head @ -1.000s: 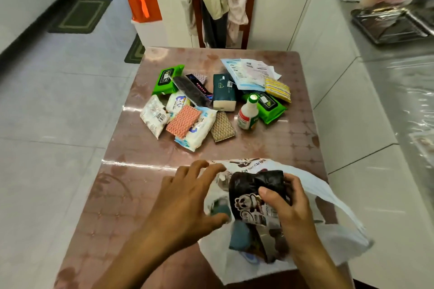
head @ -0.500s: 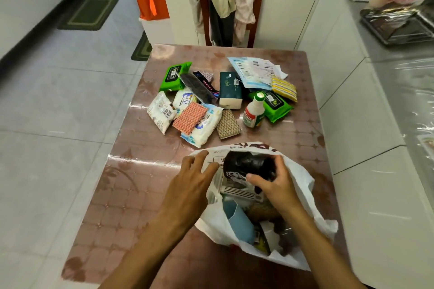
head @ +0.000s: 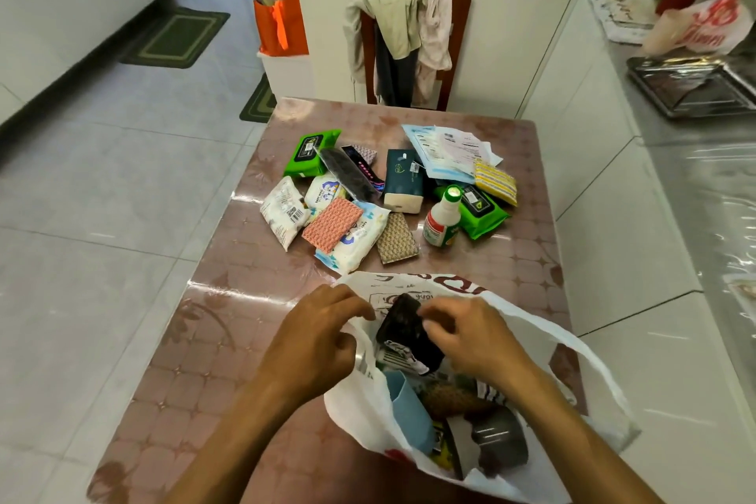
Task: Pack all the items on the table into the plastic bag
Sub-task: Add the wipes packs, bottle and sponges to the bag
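Note:
A white plastic bag (head: pixel 544 333) lies open on the near part of the brown table (head: pixel 229 340). My left hand (head: pixel 319 336) grips the bag's left rim. My right hand (head: pixel 470 336) holds a black packet (head: pixel 403 333) inside the bag's mouth. Deeper in the bag sit a blue item (head: pixel 411 409), a grey roll (head: pixel 497 438) and other goods. Beyond the bag lies a pile: green wipes packs (head: pixel 311 151), a dark tissue box (head: pixel 403 180), a white bottle with a green cap (head: pixel 442 223), white wipe packs (head: pixel 284 211), patterned sponges (head: pixel 332 224) and papers (head: pixel 446 149).
A chair draped with clothes (head: pixel 403 25) stands at the table's far edge. White cabinets (head: pixel 613 176) run along the right, with a metal tray (head: pixel 695 88) on top. An orange bag (head: pixel 280 18) and green mats (head: pixel 178 39) are on the tiled floor to the left.
My right hand has pushed the black packet down from above the bag into its mouth. My left hand has shifted onto the bag's rim and closed on it.

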A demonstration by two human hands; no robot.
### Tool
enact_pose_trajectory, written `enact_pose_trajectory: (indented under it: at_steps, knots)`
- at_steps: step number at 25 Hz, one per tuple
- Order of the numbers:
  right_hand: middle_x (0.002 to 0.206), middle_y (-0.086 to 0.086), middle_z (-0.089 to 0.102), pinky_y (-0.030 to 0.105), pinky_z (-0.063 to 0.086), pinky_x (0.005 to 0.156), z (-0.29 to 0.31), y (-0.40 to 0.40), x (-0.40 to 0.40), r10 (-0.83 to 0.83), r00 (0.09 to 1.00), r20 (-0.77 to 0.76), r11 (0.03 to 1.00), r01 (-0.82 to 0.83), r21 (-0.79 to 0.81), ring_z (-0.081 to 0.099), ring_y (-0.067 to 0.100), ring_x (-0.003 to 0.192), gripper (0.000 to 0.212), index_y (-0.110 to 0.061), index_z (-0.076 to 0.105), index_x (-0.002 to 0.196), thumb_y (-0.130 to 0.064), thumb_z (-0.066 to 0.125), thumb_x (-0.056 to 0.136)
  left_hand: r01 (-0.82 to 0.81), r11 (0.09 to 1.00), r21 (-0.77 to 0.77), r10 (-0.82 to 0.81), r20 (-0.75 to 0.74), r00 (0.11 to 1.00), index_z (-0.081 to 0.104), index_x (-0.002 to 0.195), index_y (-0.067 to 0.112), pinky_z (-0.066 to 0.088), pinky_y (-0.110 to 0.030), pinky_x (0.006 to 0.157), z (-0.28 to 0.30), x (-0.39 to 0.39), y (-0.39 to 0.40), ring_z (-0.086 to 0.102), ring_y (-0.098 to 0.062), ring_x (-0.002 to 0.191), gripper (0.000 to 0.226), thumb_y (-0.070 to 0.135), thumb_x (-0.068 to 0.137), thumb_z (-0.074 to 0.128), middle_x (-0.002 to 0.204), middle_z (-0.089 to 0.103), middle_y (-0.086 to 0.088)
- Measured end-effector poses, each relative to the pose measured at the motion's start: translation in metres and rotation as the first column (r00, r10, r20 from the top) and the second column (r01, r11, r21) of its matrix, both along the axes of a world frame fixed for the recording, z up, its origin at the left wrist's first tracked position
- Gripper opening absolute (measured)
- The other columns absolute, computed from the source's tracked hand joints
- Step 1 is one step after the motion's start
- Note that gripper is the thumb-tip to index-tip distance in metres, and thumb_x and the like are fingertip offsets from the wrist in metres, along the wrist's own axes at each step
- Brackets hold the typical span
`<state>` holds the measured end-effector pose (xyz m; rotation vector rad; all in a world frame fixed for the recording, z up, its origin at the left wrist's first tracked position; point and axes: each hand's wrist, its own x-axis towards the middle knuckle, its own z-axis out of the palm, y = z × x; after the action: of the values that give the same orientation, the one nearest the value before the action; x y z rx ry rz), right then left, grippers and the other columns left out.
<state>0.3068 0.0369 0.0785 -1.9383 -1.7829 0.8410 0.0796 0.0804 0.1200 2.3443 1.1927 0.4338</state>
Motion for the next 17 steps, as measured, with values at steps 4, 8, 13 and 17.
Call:
enact_pose_trajectory:
  at_steps: [4, 8, 13, 17]
  knots:
    - [0.080, -0.013, 0.071, 0.033, 0.058, 0.059, 0.049, 0.071, 0.011, -0.135, 0.948, -0.289, 0.928, 0.224, 0.299, 0.068, 0.009, 0.072, 0.012, -0.034, 0.069, 0.093, -0.032, 0.060, 0.085, 0.011, 1.000, -0.017, -0.012, -0.051, 0.999, 0.072, 0.102, 0.024, 0.053, -0.026, 0.068, 0.004, 0.013, -0.002, 0.054, -0.015, 0.096, 0.040, -0.002, 0.074, 0.060, 0.107, 0.065, 0.004]
    - [0.141, 0.010, 0.049, 0.048, 0.049, 0.092, 0.025, 0.154, 0.052, -0.303, 0.919, 0.252, 0.950, 0.312, 0.003, 0.052, 0.034, 0.121, 0.060, -0.023, 0.037, 0.142, -0.026, 0.061, 0.087, 0.024, 0.999, 0.026, -0.021, -0.092, 0.996, 0.073, 0.100, 0.023, 0.051, -0.027, 0.062, 0.005, 0.023, -0.006, 0.056, -0.017, 0.088, 0.037, 0.005, 0.073, 0.056, 0.100, 0.066, 0.002]
    - [0.148, 0.018, 0.039, 0.046, 0.043, 0.102, -0.014, 0.208, 0.089, -0.046, 0.895, 0.444, 0.952, 0.175, -0.253, 0.042, 0.037, 0.131, 0.073, -0.020, 0.028, 0.148, -0.028, 0.061, 0.084, -0.044, 0.998, 0.041, 0.048, -0.107, 0.993, 0.074, 0.087, 0.019, 0.050, -0.030, 0.054, -0.001, 0.016, -0.010, 0.060, -0.017, 0.070, 0.047, -0.012, 0.057, 0.055, 0.082, 0.068, 0.001]
    - [0.125, 0.017, 0.059, 0.044, 0.049, 0.084, -0.046, 0.206, 0.089, -0.097, 0.927, 0.363, 0.957, 0.188, -0.222, 0.057, 0.035, 0.110, 0.039, -0.018, 0.044, 0.121, -0.029, 0.060, 0.088, -0.116, 0.992, 0.041, 0.123, -0.269, 0.955, 0.070, 0.106, 0.029, 0.043, -0.034, 0.074, -0.012, 0.009, -0.020, 0.057, -0.012, 0.075, 0.045, 0.015, 0.066, 0.055, 0.100, 0.073, 0.008]
